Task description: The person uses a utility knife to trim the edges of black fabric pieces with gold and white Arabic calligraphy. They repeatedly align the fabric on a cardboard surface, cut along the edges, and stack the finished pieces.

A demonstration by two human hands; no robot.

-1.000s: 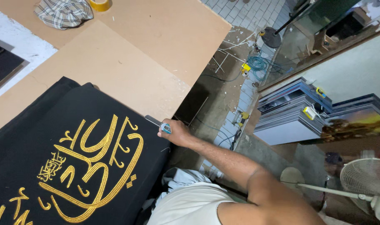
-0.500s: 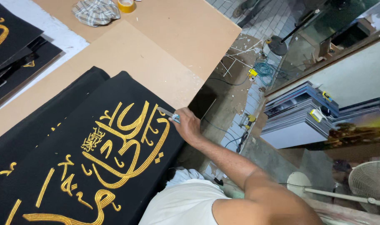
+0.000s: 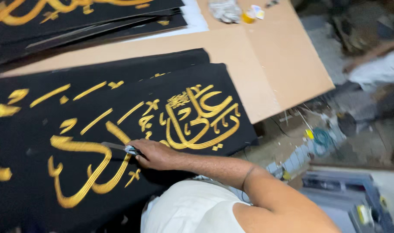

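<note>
nearest to us we see our own white-shirted torso (image 3: 192, 209) and the bare right forearm reaching out from it to the left. our right hand (image 3: 156, 154) rests on a black cloth panel (image 3: 119, 142) embroidered with gold script, and its fingers (image 3: 141, 152) are curled tight together around a small tool (image 3: 119, 147): a thin flat grey blade with a pale handle end just showing at the knuckles. the blade sticks out to the left of the fist and lies low over a thick gold embroidered stroke (image 3: 82, 149), with the tip on or just above it; we cannot tell whether it touches the thread. our left hand is out of sight.

the panel under the hand lies flat on the tabletop (image 3: 266, 73), a sheet of pale brown board, and its right end carries a dense gold calligraphic motif (image 3: 201, 118). a second black panel (image 3: 76, 82) with gold strokes lies just behind it, the near one overlapping its edge. farther back more dark panels (image 3: 89, 19) are stacked, touching a white sheet (image 3: 197, 19).

at the far end of the board we see a crumpled grey-white cloth (image 3: 225, 11), a small yellow roll (image 3: 248, 17) beside it and a small pale card-like piece (image 3: 257, 11); these are blurred.

off the board's right edge, the floor (image 3: 318, 138) holds loose cables and small clutter, and a stack of flat grey framed panels (image 3: 348, 196) sits at the lower right.
</note>
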